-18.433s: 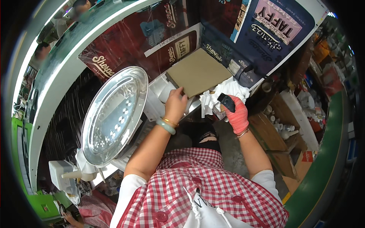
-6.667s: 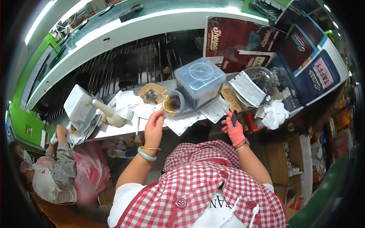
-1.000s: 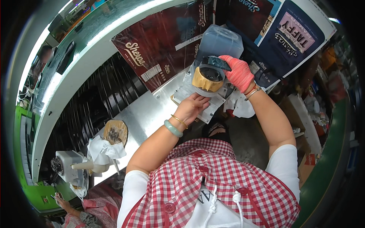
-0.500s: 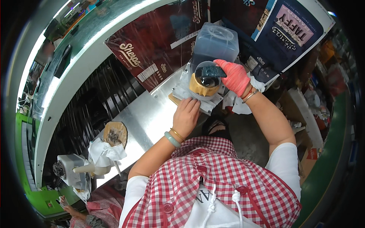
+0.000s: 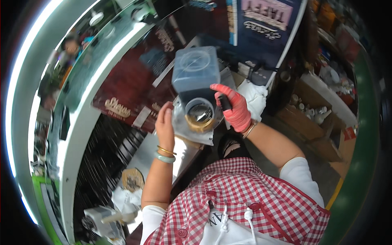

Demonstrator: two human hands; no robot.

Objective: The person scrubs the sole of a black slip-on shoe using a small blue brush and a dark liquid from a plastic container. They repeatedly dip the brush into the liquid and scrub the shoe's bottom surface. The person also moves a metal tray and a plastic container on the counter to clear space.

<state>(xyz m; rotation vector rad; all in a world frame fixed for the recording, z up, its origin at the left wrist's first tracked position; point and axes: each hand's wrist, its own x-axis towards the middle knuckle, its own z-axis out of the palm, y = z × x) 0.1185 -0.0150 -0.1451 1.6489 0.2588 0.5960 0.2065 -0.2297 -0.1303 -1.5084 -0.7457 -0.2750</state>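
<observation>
My right hand [image 5: 233, 108], in a pink-red glove, is closed round a short black object [image 5: 224, 102] whose kind I cannot make out. It is held just right of a round clear pot [image 5: 200, 110] with dark, shiny contents and a tan band [image 5: 199, 124] round its lower side. My bare left hand [image 5: 165, 127], with two bangles on the wrist, is raised left of the pot. Its fingers are stretched out and hold nothing. Beneath the pot lies grey-white sheeting [image 5: 207, 139]. Directly behind stands a bluish see-through square plastic container [image 5: 196, 69].
Dark red printed boxes [image 5: 134, 90] and a dark blue one [image 5: 265, 28] stand behind the metal bench [image 5: 155, 153]. Left are a tan pad [image 5: 132, 179], white cloth [image 5: 125, 199] and a whitish device [image 5: 102, 222]. Cardboard boxes [image 5: 306, 122] with small items are on the right.
My left hand has lifted off the sheeting beside the pot and moved left. My right hand has drawn back from over the pot to its right. The view has shifted.
</observation>
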